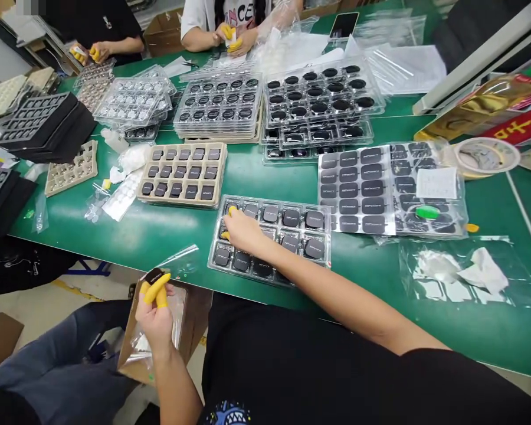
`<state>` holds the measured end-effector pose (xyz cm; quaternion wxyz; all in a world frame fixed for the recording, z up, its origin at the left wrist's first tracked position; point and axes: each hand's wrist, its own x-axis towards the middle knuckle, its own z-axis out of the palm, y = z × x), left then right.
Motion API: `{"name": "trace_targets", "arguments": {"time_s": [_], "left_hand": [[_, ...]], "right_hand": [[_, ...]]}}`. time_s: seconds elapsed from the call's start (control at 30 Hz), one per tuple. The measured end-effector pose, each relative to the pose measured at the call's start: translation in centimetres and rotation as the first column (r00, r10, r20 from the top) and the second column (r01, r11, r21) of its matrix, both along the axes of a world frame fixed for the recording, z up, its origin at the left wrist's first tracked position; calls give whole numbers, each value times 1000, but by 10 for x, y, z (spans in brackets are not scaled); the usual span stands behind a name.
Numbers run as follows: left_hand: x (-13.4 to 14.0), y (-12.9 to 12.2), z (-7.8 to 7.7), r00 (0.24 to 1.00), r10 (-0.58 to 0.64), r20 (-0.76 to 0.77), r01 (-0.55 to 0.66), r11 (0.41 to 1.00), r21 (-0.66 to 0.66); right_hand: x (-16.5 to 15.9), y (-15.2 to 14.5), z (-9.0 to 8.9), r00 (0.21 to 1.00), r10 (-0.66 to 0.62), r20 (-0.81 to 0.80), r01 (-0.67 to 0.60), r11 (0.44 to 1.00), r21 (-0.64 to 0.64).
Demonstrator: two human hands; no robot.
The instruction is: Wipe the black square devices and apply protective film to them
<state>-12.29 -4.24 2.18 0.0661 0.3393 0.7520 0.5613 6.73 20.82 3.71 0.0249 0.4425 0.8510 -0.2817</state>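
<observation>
My left hand (156, 316), wearing yellow finger cots, pinches a small black square case (154, 275) in front of the table's near edge. An open cardboard box (126, 345) with clear plastic inside is below this hand. My right hand (239, 229) reaches over a clear plastic tray (272, 282) holding rows of black square cases (291, 217). Its yellow-tipped fingers are apart at the tray's left column. No case is visible between them, though the hand covers part of that area.
Behind the tray are a beige tray (181, 202) of black cases and stacked clear trays (216, 127). Sheets of black labels (357, 189), a tape roll (487, 156) and a plastic bag (451, 289) lie right. Two people work across the green table (265, 180).
</observation>
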Motion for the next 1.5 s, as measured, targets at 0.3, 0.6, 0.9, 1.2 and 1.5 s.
{"name": "trace_targets", "arguments": {"time_s": [0.3, 0.6, 0.9, 1.2, 1.5], "left_hand": [[27, 30, 15, 939, 38, -342, -40, 999, 2], [94, 47, 48, 564, -602, -565, 535, 788, -306], [111, 67, 54, 748, -478, -460, 501, 862, -80], [102, 90, 63, 620, -714, -326, 733, 675, -85], [93, 104, 51, 476, -802, -361, 840, 536, -82]], "right_hand": [[23, -17, 10, 952, -106, -287, 56, 982, -179], [76, -84, 35, 540, -469, -699, -207, 731, -651], [90, -87, 38, 484, -418, -769, -107, 844, -526], [119, -56, 70, 523, -441, -729, -148, 796, -587], [131, -58, 66, 655, -297, -695, -189, 826, -531]]}}
